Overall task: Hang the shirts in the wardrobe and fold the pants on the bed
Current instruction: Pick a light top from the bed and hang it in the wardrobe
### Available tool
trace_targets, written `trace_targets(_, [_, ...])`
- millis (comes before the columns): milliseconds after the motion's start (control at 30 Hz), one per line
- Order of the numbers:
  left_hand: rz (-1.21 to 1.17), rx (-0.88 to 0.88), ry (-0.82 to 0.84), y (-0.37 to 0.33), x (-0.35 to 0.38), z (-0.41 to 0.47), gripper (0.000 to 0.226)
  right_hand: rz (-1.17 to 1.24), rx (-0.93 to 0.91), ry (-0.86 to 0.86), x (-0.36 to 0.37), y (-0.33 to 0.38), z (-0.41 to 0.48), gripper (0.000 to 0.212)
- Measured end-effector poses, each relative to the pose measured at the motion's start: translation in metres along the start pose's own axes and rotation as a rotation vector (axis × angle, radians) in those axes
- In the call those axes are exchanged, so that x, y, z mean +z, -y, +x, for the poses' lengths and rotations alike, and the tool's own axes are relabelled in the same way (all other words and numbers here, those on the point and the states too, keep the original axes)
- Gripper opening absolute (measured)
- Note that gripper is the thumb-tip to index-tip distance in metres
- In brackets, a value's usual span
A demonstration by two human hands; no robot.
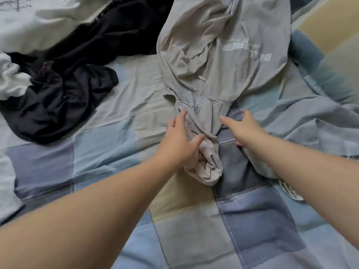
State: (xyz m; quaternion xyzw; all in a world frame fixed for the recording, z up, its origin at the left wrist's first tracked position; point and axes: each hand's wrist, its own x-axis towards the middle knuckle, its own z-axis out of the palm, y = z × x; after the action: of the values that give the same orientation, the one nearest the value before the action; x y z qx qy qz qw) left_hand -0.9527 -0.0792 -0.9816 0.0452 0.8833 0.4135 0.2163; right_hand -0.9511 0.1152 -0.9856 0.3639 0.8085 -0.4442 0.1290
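Grey cotton pants [223, 61] with a white drawstring [201, 90] lie crumpled on the blue-and-beige patchwork bed [108, 152], one end bunched toward me. I judge this to be the pants-folding step, barely begun. My left hand [180, 138] rests with straight fingers on the bunch, gripping nothing; my right hand [244, 131] is spread wide just beside it. Next, the cloth needs pulling flat and the legs laying together. A heap of black garments [64, 101] and a white knitted garment [38, 22] crowd the bed's left, limiting room.
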Motion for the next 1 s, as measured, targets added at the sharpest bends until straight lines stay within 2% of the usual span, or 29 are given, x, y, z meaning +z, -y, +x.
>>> trace_targets(67, [0.001, 0.017, -0.027, -0.001, 0.011, 0.040, 0.086, 0.110, 0.032, -0.083, 0.015, -0.002, 0.026, 0.089])
trace_targets(133, [0.074, 0.021, -0.026, 0.002, 0.016, 0.065, 0.075, 0.191, 0.016, -0.124, 0.027, -0.002, 0.044, 0.083])
trace_targets(233, [0.167, 0.034, -0.047, 0.013, 0.013, 0.073, 0.048, 0.304, 0.009, -0.121, 0.041, -0.001, 0.054, 0.053])
trace_targets(333, [0.212, 0.016, -0.014, 0.031, 0.003, 0.054, 0.042, 0.257, -0.027, -0.073, 0.048, -0.004, 0.034, 0.022])
trace_targets(400, [0.228, -0.027, 0.024, 0.047, -0.005, 0.030, 0.041, 0.196, -0.061, 0.002, 0.051, -0.009, 0.006, 0.012])
trace_targets(567, [0.248, -0.189, 0.117, 0.084, -0.036, -0.078, 0.043, 0.094, -0.089, 0.249, 0.070, -0.022, -0.094, 0.014])
trace_targets(767, [0.271, -0.483, 0.228, 0.123, -0.080, -0.254, 0.035, 0.018, 0.041, 0.496, 0.122, -0.055, -0.254, 0.028])
trace_targets(900, [0.257, -0.656, 0.251, 0.138, -0.104, -0.351, 0.040, 0.006, 0.124, 0.648, 0.142, -0.072, -0.346, 0.017])
trace_targets(1000, [0.241, -0.707, 0.270, 0.142, -0.117, -0.389, 0.039, 0.004, 0.152, 0.700, 0.145, -0.074, -0.384, 0.014])
